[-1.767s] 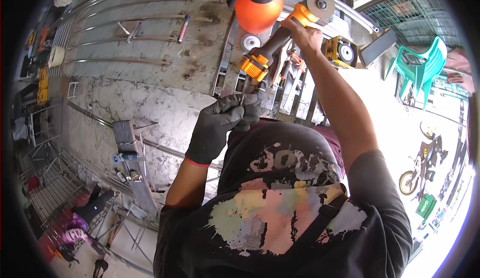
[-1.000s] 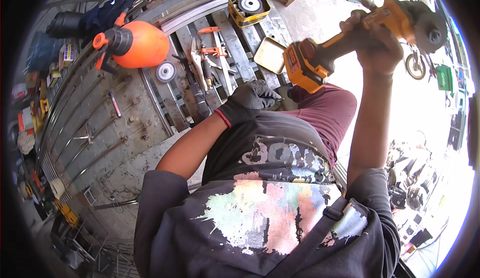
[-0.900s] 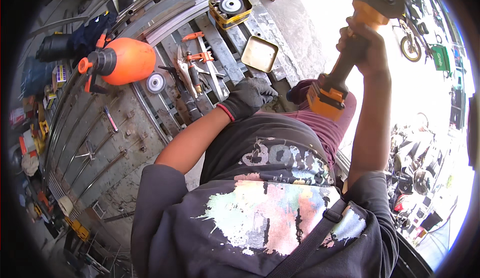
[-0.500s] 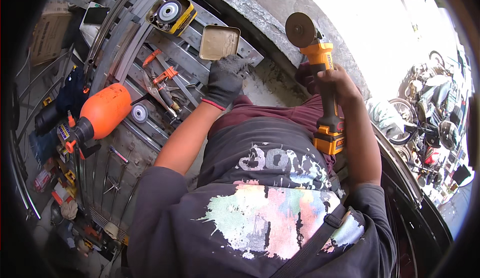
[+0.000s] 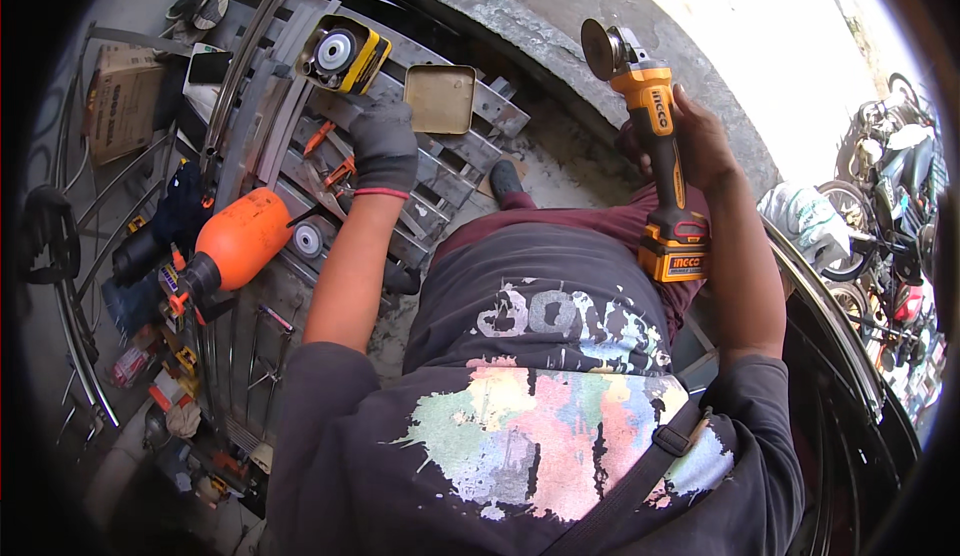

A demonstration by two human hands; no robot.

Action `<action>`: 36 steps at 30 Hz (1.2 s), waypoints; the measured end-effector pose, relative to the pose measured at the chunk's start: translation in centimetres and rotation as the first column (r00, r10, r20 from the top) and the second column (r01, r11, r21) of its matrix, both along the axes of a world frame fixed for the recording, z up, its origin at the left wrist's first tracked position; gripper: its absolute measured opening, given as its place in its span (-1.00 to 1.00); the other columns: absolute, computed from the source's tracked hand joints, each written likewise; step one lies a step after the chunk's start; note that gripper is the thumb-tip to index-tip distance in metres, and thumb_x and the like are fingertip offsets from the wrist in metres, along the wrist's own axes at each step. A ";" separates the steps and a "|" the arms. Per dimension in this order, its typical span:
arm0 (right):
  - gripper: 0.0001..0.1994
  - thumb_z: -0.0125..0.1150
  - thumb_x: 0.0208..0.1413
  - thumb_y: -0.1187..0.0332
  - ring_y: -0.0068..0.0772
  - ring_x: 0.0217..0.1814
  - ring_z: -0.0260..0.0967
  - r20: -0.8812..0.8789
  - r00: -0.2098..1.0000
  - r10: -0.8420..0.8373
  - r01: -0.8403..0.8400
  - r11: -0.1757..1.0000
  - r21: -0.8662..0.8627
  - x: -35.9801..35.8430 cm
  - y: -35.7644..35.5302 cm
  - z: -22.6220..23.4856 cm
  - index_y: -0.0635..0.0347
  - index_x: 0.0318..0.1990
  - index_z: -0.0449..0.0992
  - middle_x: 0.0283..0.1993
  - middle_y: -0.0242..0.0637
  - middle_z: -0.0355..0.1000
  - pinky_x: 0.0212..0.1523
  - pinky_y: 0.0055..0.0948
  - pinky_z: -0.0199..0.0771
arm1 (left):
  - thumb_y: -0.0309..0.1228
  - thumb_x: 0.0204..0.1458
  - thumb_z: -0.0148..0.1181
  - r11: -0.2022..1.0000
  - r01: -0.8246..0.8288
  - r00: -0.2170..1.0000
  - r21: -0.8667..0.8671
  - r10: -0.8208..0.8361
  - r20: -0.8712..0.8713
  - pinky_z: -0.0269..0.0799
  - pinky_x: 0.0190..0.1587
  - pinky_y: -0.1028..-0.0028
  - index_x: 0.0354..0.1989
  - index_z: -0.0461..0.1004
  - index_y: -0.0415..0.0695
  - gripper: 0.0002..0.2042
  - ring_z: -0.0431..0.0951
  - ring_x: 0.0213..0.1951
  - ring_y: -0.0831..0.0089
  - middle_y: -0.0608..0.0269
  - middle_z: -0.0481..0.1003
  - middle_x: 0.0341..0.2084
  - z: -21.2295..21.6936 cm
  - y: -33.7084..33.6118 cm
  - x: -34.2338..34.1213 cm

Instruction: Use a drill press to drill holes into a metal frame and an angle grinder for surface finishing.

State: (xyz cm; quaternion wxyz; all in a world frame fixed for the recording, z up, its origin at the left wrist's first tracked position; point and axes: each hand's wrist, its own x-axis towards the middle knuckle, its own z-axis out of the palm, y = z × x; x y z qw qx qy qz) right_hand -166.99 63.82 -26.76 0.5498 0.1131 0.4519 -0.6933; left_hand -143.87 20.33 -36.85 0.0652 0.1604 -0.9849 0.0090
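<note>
My right hand [image 5: 702,144], bare, grips a yellow and black cordless angle grinder [image 5: 660,146] by its body. The grinder's disc end points away from me and its battery end hangs toward me. My left hand [image 5: 385,146], in a dark grey glove with a red cuff, is over the metal bars, between an open yellow and black tin [image 5: 372,61] and a shallow tan lid [image 5: 440,101]. Its fingers point away and are mostly hidden behind the back of the glove. Inside the tin lies a grinding disc [image 5: 336,52] with a pale centre.
Metal bars [image 5: 290,121] form a rack under the tin. Orange-handled clamps [image 5: 340,171], a loose disc [image 5: 308,240] and an orange spray bottle [image 5: 243,239] are at left. A cardboard box [image 5: 125,101] stands beyond. Parked motorcycles [image 5: 890,206] are at right.
My left hand has moved left, away from the lid and toward the tin. The grinder has turned, so its disc shows more edge-on, and my right hand has shifted around its body.
</note>
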 end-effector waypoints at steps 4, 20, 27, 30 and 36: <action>-0.32 0.00 0.50 -0.26 -0.16 -0.08 0.67 -0.062 0.996 0.063 -0.064 0.998 -0.008 0.5 1.4 -1.0 0.21 0.37 0.41 0.00 -0.12 0.60 -0.19 -0.08 0.77 | -0.36 0.21 0.14 0.993 -0.092 0.982 -0.078 0.103 0.156 0.61 -0.12 0.12 -0.24 0.73 -0.04 -0.80 0.70 -0.18 -0.07 -0.06 0.67 -0.26 0.0 0.2 0.5; -0.22 -0.11 0.48 -0.38 -0.15 -0.44 0.54 0.108 0.987 0.119 -0.110 0.990 -0.093 2.4 -1.1 -1.2 0.12 0.46 0.37 -0.09 0.07 0.58 -0.41 -0.31 0.56 | -0.43 0.20 0.27 0.805 0.172 0.971 0.568 -0.042 -0.234 0.56 0.04 0.08 0.06 0.73 -0.05 -0.72 0.69 -0.04 -0.02 0.03 0.70 -0.13 5.5 10.0 0.3; -0.21 -0.08 0.43 -0.42 -0.23 -0.49 0.49 0.119 0.993 0.017 -0.016 1.000 -0.006 3.5 -0.8 -1.2 0.15 0.36 0.46 -0.20 0.01 0.56 -0.50 -0.33 0.50 | -0.22 0.22 0.29 0.955 0.222 0.929 0.196 -0.145 -0.342 0.39 -0.08 0.05 -0.02 0.71 0.10 -0.78 0.61 -0.11 0.12 0.23 0.64 -0.22 0.0 15.5 -3.6; -0.16 -0.12 0.41 -0.48 -0.25 -0.57 0.44 0.105 0.989 0.101 -0.098 0.995 -0.030 3.7 -1.1 -0.7 0.17 0.32 0.48 -0.28 -0.04 0.55 -0.58 -0.35 0.46 | -0.27 0.21 0.26 0.973 0.158 0.970 0.170 -0.121 -0.210 0.37 -0.05 0.03 -0.03 0.70 0.09 -0.79 0.61 -0.06 0.12 0.25 0.63 -0.18 -1.5 15.8 -4.0; -0.12 -0.16 0.38 -0.52 -0.32 -0.68 0.36 0.066 0.995 0.070 -0.084 0.966 0.243 3.6 -1.9 -0.7 0.22 0.21 0.54 -0.29 -0.15 0.57 -0.67 -0.39 0.40 | -0.31 0.30 0.15 0.976 0.211 0.932 0.051 -0.185 -0.311 0.38 -0.14 0.07 -0.12 0.65 0.07 -0.85 0.59 -0.15 0.17 0.25 0.57 -0.28 -2.6 15.7 -3.9</action>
